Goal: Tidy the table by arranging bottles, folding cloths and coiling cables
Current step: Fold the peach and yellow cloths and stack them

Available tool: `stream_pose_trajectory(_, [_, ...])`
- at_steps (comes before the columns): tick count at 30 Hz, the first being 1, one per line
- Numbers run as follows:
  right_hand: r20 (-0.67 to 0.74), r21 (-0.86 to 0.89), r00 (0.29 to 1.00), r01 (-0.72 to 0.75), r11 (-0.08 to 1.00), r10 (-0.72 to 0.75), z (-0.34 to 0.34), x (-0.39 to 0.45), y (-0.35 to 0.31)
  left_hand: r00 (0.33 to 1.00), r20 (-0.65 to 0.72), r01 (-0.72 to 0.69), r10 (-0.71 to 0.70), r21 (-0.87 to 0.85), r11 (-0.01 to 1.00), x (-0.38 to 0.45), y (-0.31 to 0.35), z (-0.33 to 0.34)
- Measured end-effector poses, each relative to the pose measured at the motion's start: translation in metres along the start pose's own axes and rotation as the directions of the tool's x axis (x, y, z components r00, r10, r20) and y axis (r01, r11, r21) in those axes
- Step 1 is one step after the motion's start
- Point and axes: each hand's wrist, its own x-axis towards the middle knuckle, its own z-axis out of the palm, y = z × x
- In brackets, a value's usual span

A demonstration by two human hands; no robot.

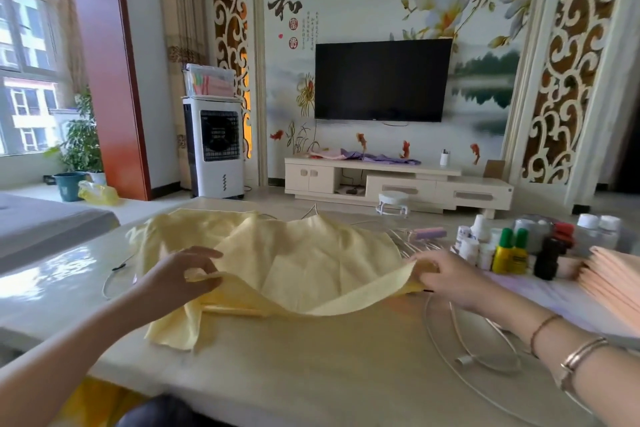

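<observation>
While soft yellow cloth [277, 260] sags, left hand [183, 274], right hand [446, 276] seemingly pinch edge.

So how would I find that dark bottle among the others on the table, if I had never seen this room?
Look at the pale table and go to its right side, past the yellow cloth that both hands hold. A cluster of small bottles stands there. The dark bottle is at the cluster's near edge, right of two yellow bottles with green caps; it alone is black.

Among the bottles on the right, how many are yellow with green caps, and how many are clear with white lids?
Yellow plastic bottles with green caps: 2
Clear plastic bottles with white lids: 2
Total: 4
</observation>
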Motion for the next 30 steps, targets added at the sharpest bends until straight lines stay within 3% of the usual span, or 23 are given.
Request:
stream_pose_trajectory(4, [-0.043, 0.152, 0.996, -0.074, 0.986, 0.082, 0.0, 0.0, 0.003, 0.995, 0.065, 0.077, -0.075, -0.023, 0.997, 0.002, 0.01, 0.0])
stream_pose_trajectory(7, [0.065, 0.178, 0.974, -0.224, 0.958, 0.216, 0.0, -0.001, 0.008, 0.977, 0.166, 0.137, -0.137, 0.016, 0.99, 0.004, 0.012, 0.001])
stream_pose_trajectory(10, [0.157, 0.107, 0.92, -0.376, 0.92, 0.358, 0.002, -0.003, 0.014, 0.919, 0.334, 0.161, -0.208, 0.163, 0.973, 0.005, 0.011, 0.002])
stream_pose_trajectory(13, [0.109, -0.085, 0.905, -0.404, 0.911, 0.411, 0.008, 0.002, 0.02, 0.886, 0.409, 0.106, -0.219, 0.282, 0.954, 0.01, 0.003, 0.005])
stream_pose_trajectory(15, [0.031, -0.234, 0.918, -0.379, 0.895, 0.396, 0.013, 0.013, 0.03, 0.91, 0.361, 0.09, -0.204, 0.308, 0.947, 0.017, -0.005, 0.007])
stream_pose_trajectory(20, [-0.157, -0.397, 0.955, -0.296, 0.869, 0.253, 0.031, 0.039, 0.049, 0.962, 0.205, 0.125, -0.182, 0.262, 0.957, 0.04, -0.022, 0.014])
stream_pose_trajectory(24, [-0.211, -0.497, 0.959, -0.273, 0.824, 0.19, 0.042, 0.054, 0.058, 0.974, 0.102, 0.17, -0.201, 0.255, 0.952, 0.056, -0.027, 0.026])
stream_pose_trajectory(30, [-0.272, -0.54, 0.958, -0.234, 0.809, 0.096, 0.052, 0.071, 0.074, 0.951, 0.07, 0.27, -0.3, 0.284, 0.92, 0.065, -0.041, 0.041])
